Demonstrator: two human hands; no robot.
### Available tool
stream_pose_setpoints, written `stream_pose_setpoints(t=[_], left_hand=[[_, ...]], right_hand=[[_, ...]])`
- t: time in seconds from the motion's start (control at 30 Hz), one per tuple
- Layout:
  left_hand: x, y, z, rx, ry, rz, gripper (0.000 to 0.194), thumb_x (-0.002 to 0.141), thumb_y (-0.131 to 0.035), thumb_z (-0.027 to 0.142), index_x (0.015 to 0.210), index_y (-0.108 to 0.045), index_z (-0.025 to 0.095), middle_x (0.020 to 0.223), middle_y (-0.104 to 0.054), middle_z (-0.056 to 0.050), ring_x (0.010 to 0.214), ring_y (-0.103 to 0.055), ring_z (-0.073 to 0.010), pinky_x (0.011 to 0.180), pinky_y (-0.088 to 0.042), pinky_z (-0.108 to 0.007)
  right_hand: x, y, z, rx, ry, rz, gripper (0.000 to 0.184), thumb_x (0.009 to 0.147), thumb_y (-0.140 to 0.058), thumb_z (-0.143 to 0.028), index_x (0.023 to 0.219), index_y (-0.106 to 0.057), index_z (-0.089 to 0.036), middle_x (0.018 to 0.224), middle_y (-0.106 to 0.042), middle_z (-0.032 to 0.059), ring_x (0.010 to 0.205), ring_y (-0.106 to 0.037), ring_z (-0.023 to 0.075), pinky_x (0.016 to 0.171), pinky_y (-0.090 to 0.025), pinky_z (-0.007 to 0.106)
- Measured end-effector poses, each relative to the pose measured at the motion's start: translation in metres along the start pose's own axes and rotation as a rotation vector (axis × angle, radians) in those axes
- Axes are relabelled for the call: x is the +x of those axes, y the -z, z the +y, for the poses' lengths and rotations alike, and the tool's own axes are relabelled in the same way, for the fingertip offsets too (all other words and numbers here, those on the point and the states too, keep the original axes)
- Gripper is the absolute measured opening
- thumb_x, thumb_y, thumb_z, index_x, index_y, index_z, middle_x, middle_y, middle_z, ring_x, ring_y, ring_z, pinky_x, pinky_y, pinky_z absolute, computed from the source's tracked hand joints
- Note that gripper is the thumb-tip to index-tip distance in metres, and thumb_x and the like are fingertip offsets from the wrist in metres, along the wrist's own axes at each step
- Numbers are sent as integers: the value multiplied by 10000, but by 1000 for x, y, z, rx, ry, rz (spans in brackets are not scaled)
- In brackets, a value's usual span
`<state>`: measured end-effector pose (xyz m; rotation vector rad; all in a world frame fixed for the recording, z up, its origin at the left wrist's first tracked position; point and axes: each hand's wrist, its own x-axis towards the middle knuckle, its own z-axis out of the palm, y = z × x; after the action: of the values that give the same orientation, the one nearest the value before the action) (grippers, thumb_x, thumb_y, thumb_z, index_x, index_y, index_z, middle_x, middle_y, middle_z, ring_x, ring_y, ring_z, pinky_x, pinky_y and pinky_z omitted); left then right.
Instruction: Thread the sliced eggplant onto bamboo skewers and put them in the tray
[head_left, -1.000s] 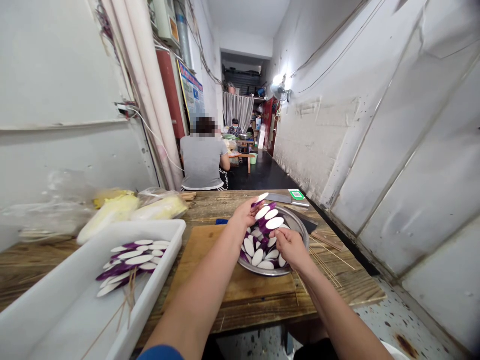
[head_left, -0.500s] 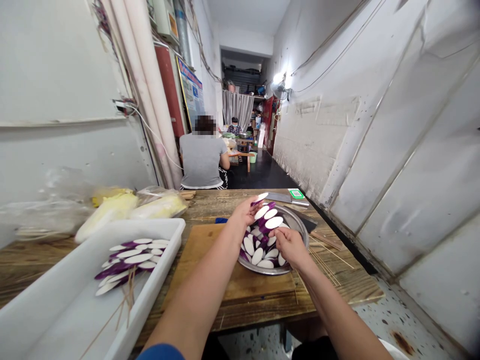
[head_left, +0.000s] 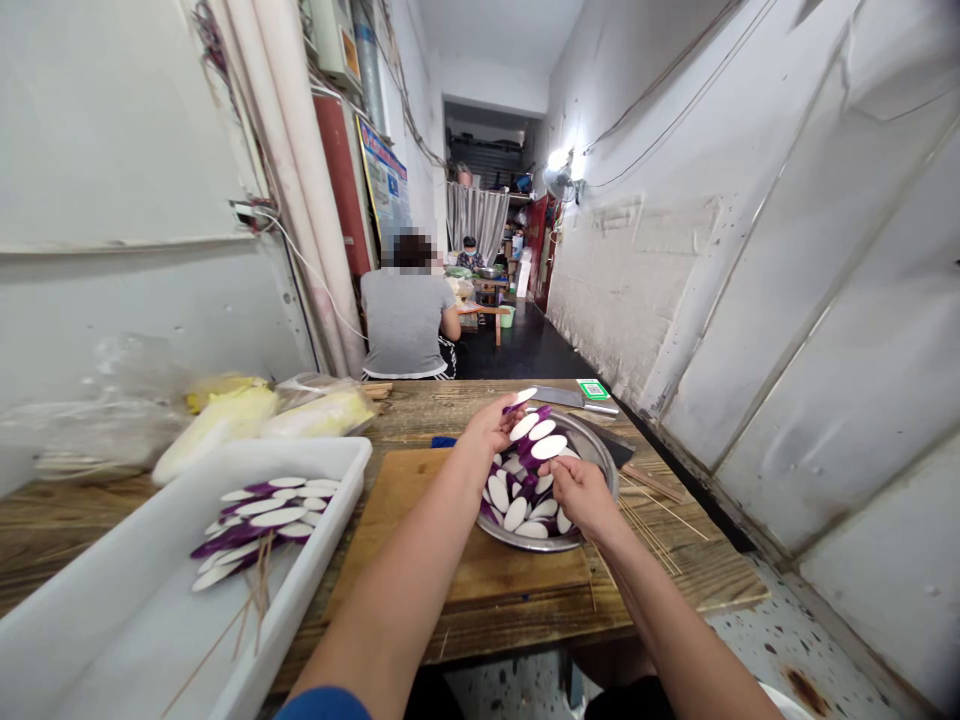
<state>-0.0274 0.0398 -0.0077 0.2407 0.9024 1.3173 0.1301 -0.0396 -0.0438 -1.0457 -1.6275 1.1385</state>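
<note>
Over a metal bowl (head_left: 534, 543) heaped with cut eggplant, my two hands hold a row of eggplant slices (head_left: 541, 430) with white oval faces and purple skin. My left hand (head_left: 495, 428) is closed around the upper left end of the row. At the lower right end, the fingers of my right hand (head_left: 581, 488) are pinched together beside the nearest slice; the skewer there is mostly hidden by the fingers. Loose eggplant pieces (head_left: 516, 513) lie in the bowl beneath. The bowl rests partly on a wooden cutting board (head_left: 405, 520).
A white tray (head_left: 300, 590) at left holds several skewered eggplant slices (head_left: 274, 515). Bare skewers (head_left: 649, 535) lie right of the bowl. A cleaver (head_left: 555, 396) is behind it, and plastic bags (head_left: 322, 408) sit behind the tray. A person in grey (head_left: 409, 325) sits beyond the table.
</note>
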Motion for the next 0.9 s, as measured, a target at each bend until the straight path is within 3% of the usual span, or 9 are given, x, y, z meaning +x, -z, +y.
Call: stream_pose_setpoints(t=[0.2, 0.4, 0.5, 0.7, 0.9], left_hand=[[2, 0, 0, 8, -5, 1, 85, 782, -558, 136, 735, -580, 69, 583, -604, -63, 395, -509, -70, 385, -444, -156], [-4, -2, 2, 24, 18, -168, 157, 831, -476, 115, 714, -560, 54, 508, -511, -12, 306, -323, 3, 262, -220, -81], [-2, -1, 2, 11, 53, -187, 167, 828, -485, 110, 684, -548, 52, 459, -423, 28, 301, -297, 10, 271, -219, -73], [9, 3, 0, -65, 76, -204, 110, 772, -564, 77, 676, -512, 91, 482, -390, 57, 317, -315, 10, 282, -241, -62], [7, 2, 1, -61, 49, -202, 146, 804, -493, 42, 669, -489, 96, 478, -359, 66, 309, -287, 11, 274, -212, -66]], right_hand=[[1, 0, 3, 4, 2, 1, 266, 788, -422, -356, 721, -567, -143, 375, -301, -97, 301, -191, 38, 334, -160, 178], [1, 0, 3, 7, -5, 2, 270, 789, -424, -364, 732, -571, -145, 374, -311, -96, 302, -191, 39, 337, -157, 179], [1, 0, 2, 2, -8, -8, 271, 784, -429, -370, 731, -571, -146, 371, -303, -100, 299, -189, 40, 336, -164, 179], [1, 0, 0, -19, 1, -9, 276, 787, -415, -359, 731, -574, -140, 369, -306, -96, 297, -195, 40, 332, -167, 178], [1, 0, 0, -37, 2, 5, 271, 774, -427, -359, 709, -576, -142, 364, -305, -95, 296, -204, 42, 333, -176, 180]])
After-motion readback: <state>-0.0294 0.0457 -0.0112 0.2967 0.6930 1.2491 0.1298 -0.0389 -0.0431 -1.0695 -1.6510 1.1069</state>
